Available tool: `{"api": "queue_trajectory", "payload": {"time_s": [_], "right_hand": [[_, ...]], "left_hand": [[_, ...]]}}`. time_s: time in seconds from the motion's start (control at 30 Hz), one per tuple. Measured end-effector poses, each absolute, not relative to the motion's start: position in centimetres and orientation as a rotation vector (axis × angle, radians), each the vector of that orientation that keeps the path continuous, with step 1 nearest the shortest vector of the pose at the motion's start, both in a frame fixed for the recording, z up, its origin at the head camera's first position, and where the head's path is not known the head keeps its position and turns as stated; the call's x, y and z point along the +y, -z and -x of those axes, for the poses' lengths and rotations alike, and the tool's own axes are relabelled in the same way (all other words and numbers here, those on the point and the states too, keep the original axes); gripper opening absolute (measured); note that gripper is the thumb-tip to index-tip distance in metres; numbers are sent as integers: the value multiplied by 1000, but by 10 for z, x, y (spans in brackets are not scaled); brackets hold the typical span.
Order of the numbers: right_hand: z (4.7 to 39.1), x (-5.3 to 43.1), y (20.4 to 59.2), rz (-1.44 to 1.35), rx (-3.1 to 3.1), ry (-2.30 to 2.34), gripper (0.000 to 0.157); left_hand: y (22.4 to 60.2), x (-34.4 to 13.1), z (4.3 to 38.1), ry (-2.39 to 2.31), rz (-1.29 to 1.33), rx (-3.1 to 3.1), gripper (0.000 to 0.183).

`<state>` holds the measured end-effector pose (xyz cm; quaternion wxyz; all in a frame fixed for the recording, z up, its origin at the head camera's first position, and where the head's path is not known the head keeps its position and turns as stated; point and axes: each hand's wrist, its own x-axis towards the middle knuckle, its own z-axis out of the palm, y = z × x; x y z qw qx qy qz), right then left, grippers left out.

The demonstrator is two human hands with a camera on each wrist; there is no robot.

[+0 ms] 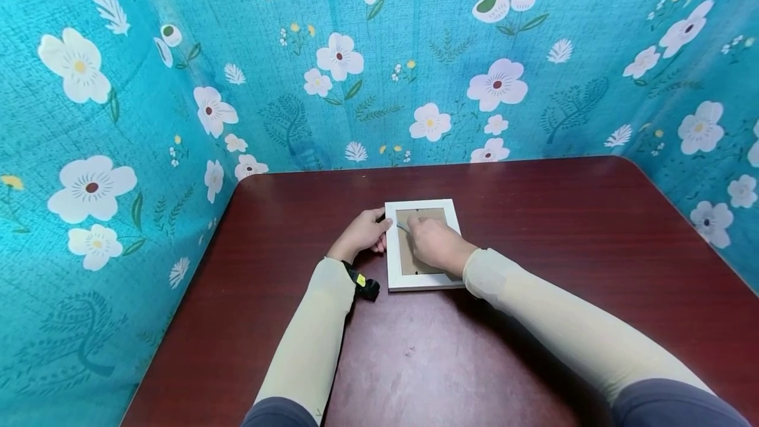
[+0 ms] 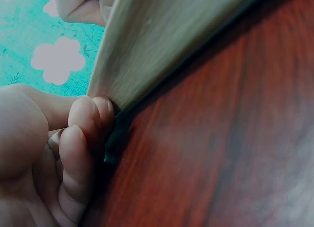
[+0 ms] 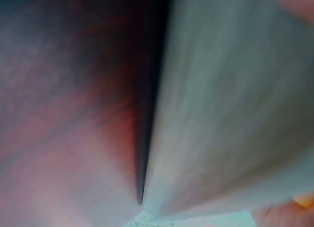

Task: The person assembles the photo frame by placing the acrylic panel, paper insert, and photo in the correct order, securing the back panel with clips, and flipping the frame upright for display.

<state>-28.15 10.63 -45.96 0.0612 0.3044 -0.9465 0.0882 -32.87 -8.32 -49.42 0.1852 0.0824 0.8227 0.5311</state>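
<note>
A white picture frame (image 1: 393, 262) lies back side up on the table, its brown backing board (image 1: 418, 262) showing. At the frame's left edge, my left hand (image 1: 363, 232) grips the rim, thumb on top; the left wrist view shows its curled fingers (image 2: 81, 153) against the frame's side (image 2: 147, 45). My right hand (image 1: 437, 242) is over the backing, fingers curled around a thin greyish tool (image 1: 402, 227) whose end points at the left inner edge. A yellow bit (image 3: 305, 200) shows beside the right fingers in the right wrist view. Most of the tool is hidden.
The dark red wooden table (image 1: 284, 229) extends around the frame. Behind and beside it hangs a blue flowered cloth (image 1: 379, 78). A black wrist camera (image 1: 367, 287) sits on the left wrist, close to the frame's lower left corner.
</note>
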Motion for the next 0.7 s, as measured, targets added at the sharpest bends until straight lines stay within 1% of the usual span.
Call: {"api": "queue_trajectory", "payload": {"time_s": [0.27, 0.4, 0.7], "right_hand": [[283, 112, 457, -863, -2866, -319, 10], [277, 116, 462, -866, -2839, -348, 12], [277, 118, 464, -837, -2866, -402, 12]], "left_hand": [[486, -78, 335, -1468, -280, 2339, 47], [489, -77, 330, -1461, -281, 2340, 41], [498, -79, 319, -1492, -240, 2345, 42]]}}
